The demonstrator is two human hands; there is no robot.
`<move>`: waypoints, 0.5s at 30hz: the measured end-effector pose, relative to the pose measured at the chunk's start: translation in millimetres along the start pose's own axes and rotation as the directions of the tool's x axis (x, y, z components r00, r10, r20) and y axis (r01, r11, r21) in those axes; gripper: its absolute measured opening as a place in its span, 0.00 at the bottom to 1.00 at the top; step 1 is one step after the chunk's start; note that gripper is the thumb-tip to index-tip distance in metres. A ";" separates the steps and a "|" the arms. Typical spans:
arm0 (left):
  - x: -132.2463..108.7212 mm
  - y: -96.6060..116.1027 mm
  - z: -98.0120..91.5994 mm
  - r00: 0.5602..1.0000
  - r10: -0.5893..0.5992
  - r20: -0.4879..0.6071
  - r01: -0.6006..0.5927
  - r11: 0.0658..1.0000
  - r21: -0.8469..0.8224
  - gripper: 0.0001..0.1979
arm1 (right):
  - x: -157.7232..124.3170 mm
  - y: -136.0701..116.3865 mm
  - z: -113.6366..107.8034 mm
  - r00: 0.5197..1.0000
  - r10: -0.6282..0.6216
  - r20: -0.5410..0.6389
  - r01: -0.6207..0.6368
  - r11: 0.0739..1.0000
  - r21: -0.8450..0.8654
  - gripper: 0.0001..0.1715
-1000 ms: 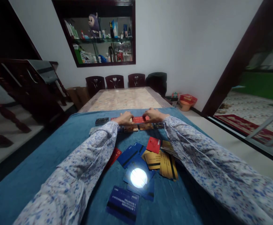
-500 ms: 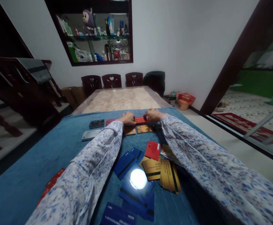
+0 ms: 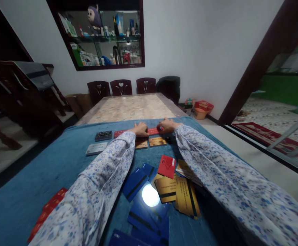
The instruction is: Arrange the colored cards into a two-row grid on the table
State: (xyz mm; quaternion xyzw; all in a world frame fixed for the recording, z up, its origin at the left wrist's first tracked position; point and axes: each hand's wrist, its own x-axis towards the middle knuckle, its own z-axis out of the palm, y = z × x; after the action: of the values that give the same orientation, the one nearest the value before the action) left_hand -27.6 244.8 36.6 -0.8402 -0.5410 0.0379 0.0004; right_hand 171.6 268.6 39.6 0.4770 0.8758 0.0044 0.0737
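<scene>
My left hand and my right hand are at opposite ends of a red card stack in the far row. Their fingers are curled and closed on its ends. Just in front of it lies a gold card stack. An orange-gold stack is partly covered by my left hand, and a black stack sits below my right hand. Another red stack, a dark stack and a silver-white stack extend to the left.
Loose blue cards, gold cards and a red card are scattered nearer me on the blue cloth. Red cards lie by my left sleeve. Beyond is bare tabletop with chairs behind.
My hands stay at the red card stack with almost no movement. The camera view has shifted slightly, so the near cards appear a little lower.
</scene>
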 end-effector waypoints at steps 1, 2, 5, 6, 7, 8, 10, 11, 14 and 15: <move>0.3 0.0 0.1 1.000 0.002 0.001 -0.002 1.000 0.000 0.15 | -0.9 -1.1 -1.1 1.000 0.004 0.006 -0.004 1.000 -0.003 0.22; 0.7 0.1 0.2 1.000 0.004 0.002 -0.004 1.000 0.002 0.15 | -1.4 -2.0 -1.8 1.000 0.009 0.011 -0.009 1.000 -0.007 0.22; 2.4 0.5 0.0 1.000 0.003 0.015 -0.003 1.000 0.010 0.14 | -0.5 -2.4 -1.3 1.000 0.023 0.019 -0.023 1.000 -0.014 0.22; 3.0 0.8 -0.3 1.000 0.001 0.022 -0.001 1.000 0.011 0.14 | 0.3 -2.2 -0.5 1.000 0.023 0.019 -0.023 1.000 -0.012 0.22; 3.5 1.1 -0.7 1.000 -0.002 0.029 0.002 1.000 0.010 0.15 | 1.1 -1.9 0.4 1.000 0.023 0.020 -0.022 1.000 -0.010 0.21; 3.9 1.5 -1.2 0.999 -0.003 0.036 0.003 1.000 0.007 0.15 | 1.8 -1.7 1.2 1.000 0.022 0.020 -0.022 1.000 -0.007 0.21; 4.4 2.3 -2.0 0.999 -0.001 0.042 0.001 1.000 0.001 0.15 | 2.6 -1.8 2.4 0.999 0.024 0.022 -0.024 1.000 -0.008 0.22; 4.5 2.6 -2.2 0.999 0.000 0.041 0.000 1.000 -0.002 0.14 | 2.7 -2.0 2.7 0.999 0.027 0.022 -0.027 1.000 -0.011 0.22; 4.8 3.3 -1.8 0.999 -0.003 0.038 0.004 1.000 -0.004 0.14 | 2.6 -3.1 2.9 0.999 0.040 0.018 -0.039 0.999 -0.018 0.23; 5.0 3.4 -1.4 0.999 -0.008 0.039 0.008 1.000 -0.005 0.14 | 2.6 -3.4 2.9 0.999 0.042 0.017 -0.042 0.999 -0.017 0.23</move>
State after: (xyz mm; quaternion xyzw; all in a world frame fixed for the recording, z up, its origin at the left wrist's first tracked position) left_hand -22.5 248.0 37.5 -0.8370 -0.5444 0.0530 -0.0122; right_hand 167.7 268.7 36.2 0.4946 0.8649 0.0090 0.0850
